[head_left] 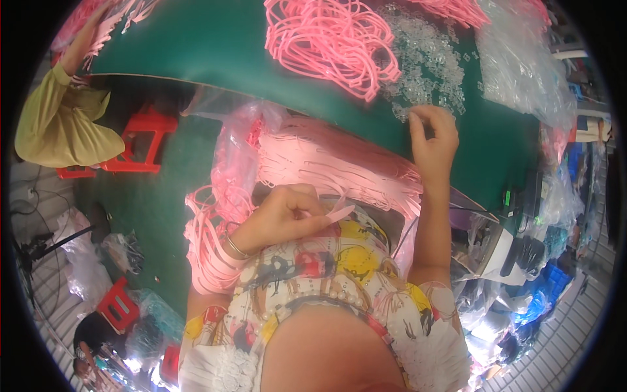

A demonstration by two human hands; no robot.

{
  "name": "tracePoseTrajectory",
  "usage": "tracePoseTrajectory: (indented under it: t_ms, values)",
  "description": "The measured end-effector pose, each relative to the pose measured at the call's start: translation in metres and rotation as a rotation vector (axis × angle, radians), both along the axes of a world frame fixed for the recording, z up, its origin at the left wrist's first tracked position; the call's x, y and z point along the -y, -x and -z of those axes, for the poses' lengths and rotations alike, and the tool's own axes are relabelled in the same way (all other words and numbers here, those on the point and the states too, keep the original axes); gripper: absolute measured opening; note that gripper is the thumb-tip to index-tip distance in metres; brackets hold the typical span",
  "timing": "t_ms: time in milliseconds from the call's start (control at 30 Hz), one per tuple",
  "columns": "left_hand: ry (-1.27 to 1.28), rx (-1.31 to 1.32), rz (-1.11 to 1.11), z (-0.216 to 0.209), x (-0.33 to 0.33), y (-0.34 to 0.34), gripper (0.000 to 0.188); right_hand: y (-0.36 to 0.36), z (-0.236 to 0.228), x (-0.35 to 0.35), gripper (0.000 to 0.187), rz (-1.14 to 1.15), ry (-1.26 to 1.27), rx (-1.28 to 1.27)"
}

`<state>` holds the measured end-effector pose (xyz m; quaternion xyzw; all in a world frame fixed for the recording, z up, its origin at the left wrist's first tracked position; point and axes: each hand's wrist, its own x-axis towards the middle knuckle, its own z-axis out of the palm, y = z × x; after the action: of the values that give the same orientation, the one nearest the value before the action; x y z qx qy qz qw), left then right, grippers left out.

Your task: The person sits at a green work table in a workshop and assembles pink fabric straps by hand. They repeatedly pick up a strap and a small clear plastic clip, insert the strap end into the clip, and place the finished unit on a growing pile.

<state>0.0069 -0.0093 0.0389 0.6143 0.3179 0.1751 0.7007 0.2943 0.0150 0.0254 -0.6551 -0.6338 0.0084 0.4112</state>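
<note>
My left hand is closed in front of my body, pinching the end of a pink strap between thumb and fingers. A bundle of pink straps hangs beside that wrist. Over my lap, a wide mass of pink straps runs along the table edge. My right hand reaches onto the green table, its thumb and forefinger drawn together at the near edge of a pile of small clear plastic pieces. Whatever sits in that pinch is too small to make out.
Looped pink straps lie on the green table, left of the clear pieces. A clear plastic bag lies at the right. A co-worker's yellow-green sleeve and a red stool are at the left.
</note>
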Motion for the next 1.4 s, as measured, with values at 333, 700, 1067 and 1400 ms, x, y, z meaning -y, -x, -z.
tracePoseTrajectory:
  t_ms: [333,700,1067,1400]
  values:
    - [-0.034,-0.005,0.015,-0.001,-0.002,-0.001,0.011,-0.003,-0.015,-0.014,0.005,-0.044,0.046,0.072]
    - [0.006,-0.032,0.029,0.003,0.000,-0.003,0.011,-0.036,-0.031,-0.031,0.010,-0.081,0.178,0.068]
    - [-0.045,0.002,0.000,0.003,-0.003,-0.002,0.011,0.014,-0.036,0.013,0.010,-0.322,0.489,-0.890]
    - [0.035,-0.011,-0.113,0.000,0.002,0.000,0.010,0.096,-0.006,0.065,0.011,-0.659,0.701,-0.936]
